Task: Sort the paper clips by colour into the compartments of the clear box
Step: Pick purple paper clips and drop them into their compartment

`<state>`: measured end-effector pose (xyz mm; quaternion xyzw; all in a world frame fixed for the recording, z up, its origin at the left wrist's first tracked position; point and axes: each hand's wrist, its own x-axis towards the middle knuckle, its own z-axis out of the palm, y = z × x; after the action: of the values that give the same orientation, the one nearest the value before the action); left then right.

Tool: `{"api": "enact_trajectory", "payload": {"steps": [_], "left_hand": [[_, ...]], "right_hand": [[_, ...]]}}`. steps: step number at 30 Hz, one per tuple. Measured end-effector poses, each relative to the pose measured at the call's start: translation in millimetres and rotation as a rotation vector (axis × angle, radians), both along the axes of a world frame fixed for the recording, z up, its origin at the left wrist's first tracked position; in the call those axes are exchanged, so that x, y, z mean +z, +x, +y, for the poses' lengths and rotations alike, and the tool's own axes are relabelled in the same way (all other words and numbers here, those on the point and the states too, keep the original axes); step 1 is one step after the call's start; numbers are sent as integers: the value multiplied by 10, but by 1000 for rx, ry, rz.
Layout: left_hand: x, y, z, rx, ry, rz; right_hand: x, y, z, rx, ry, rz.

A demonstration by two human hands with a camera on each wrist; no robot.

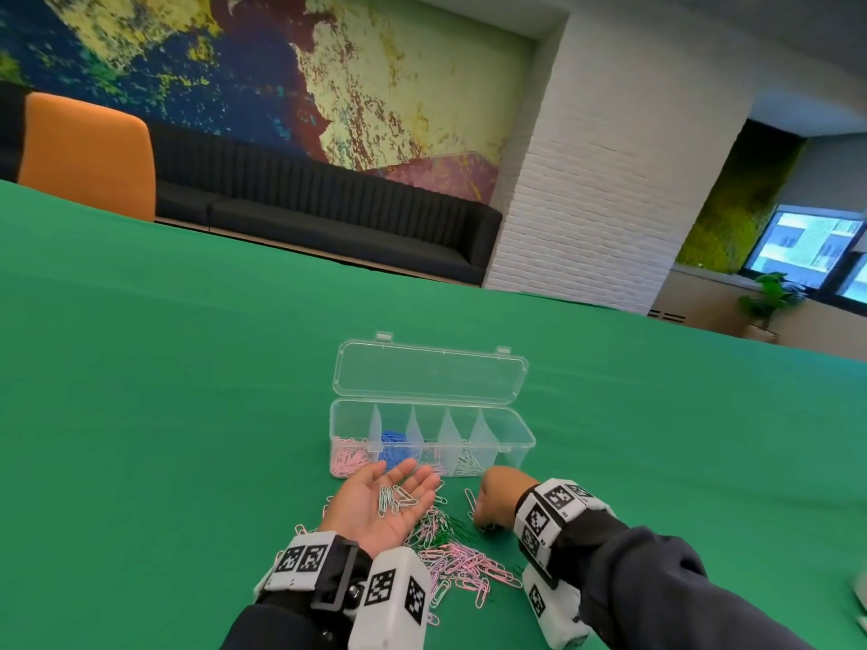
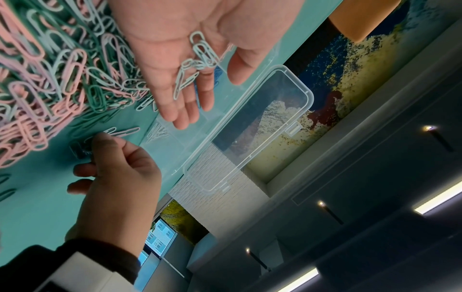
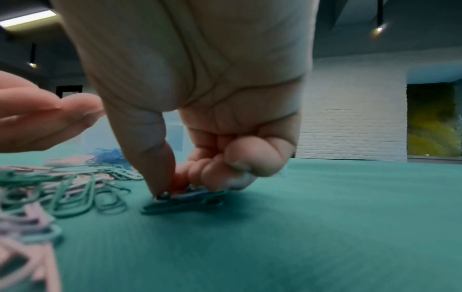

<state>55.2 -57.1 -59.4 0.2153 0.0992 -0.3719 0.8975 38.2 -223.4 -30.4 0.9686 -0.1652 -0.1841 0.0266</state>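
Observation:
The clear box stands open on the green cloth, its lid tipped back. Pink clips fill its leftmost compartment, blue clips the second, pale ones a further one. My left hand lies palm up in front of the box and carries several pale mint clips. My right hand is knuckles up at the table and pinches clips between thumb and fingers. A mixed pile of pink, green and pale clips lies between my wrists.
The green cloth covers the whole table. An orange chair and a black sofa stand beyond its far edge. A white brick pillar rises behind the box.

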Motion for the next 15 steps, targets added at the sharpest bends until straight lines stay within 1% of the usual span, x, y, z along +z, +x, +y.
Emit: {"api": "enact_trajectory", "payload": {"steps": [8,12,15], "left_hand": [[-1,0,24,8,1,-4],[17,-3,43,13,-1,-18],[45,-15,59,17,6,-25]], "right_hand": [[-59,-65,42,25,-29,-40],[-60,-98,30,10,26,-52],[-22,-145,-8,17,66,-106]]}}
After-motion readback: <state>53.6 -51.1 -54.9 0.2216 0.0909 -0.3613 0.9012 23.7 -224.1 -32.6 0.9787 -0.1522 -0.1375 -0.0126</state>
